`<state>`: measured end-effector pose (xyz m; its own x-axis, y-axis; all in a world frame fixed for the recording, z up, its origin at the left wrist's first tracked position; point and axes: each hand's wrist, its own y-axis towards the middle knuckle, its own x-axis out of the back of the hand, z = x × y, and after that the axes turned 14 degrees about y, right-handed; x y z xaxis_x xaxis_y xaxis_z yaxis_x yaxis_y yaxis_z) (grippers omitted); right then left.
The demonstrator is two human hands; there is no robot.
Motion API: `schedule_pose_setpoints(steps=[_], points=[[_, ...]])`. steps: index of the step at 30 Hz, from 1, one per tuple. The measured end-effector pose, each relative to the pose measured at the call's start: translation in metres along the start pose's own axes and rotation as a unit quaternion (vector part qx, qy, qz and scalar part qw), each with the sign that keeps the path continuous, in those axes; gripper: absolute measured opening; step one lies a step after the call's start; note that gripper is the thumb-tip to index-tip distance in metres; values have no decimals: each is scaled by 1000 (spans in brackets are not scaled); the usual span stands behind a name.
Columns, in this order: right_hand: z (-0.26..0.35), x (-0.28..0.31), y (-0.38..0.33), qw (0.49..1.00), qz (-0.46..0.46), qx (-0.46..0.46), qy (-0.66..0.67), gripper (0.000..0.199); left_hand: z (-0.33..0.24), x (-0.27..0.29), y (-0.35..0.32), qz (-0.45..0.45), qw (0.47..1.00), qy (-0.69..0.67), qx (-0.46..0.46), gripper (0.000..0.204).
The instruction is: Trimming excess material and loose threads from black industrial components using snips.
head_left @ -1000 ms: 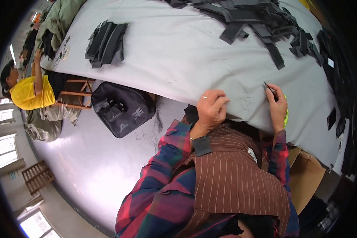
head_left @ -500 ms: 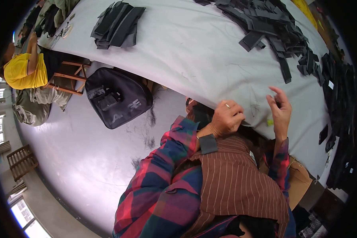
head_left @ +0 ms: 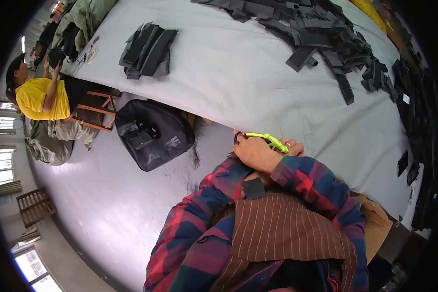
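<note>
While hands (head_left: 265, 152) meet, dark fabric pieces (head_left: 326, 39) strew the table (head_left: 228, 73).

Two bare hands show at the near edge of the one long table (head_left: 238, 73) covered in pale grey cloth: the left hand (head_left: 254, 153) and the right hand (head_left: 293, 147). One bright yellow-green looped cord (head_left: 267, 139) lies across them.

One small stack of flat black fabric pieces (head_left: 148, 48) sits on the table's left part. One long sprawling heap of black fabric strips (head_left: 316, 34) runs along the far and right sides; its pieces are too many and too overlapped to count.

One black padded bag (head_left: 153, 138) lies on the floor. One wooden stool (head_left: 95, 109) stands beside one seated person in a yellow shirt (head_left: 39, 97).
</note>
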<state>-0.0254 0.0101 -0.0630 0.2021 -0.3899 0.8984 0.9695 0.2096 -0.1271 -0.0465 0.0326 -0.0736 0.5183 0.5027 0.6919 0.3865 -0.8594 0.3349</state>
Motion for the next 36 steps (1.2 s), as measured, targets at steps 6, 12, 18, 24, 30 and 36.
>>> schedule_pose_setpoints(steps=[6, 12, 18, 24, 30, 36], points=[[10, 113, -6, 963, -101, 8, 250, 13, -30, 123, -8, 402, 899, -155, -84, 27], [-17, 151, -41, 788, -277, -37, 548, 16, -15, 198, 22, -132, 980, 148, 22, 47], [-25, 151, -69, 700, -369, -76, 606, 12, 32, 153, 32, 126, 963, -170, 169, 40], [-48, 162, -145, 696, -514, -195, 462, 16, 112, 235, 95, -106, 969, 200, 100, 31], [-63, 154, -232, 618, -582, -304, 433, 18, 260, 332, 130, 45, 755, 557, 344, 50], [-90, 126, -244, 652, -551, -339, 395, 19, 318, 298, 115, 72, 753, 531, 381, 51]])
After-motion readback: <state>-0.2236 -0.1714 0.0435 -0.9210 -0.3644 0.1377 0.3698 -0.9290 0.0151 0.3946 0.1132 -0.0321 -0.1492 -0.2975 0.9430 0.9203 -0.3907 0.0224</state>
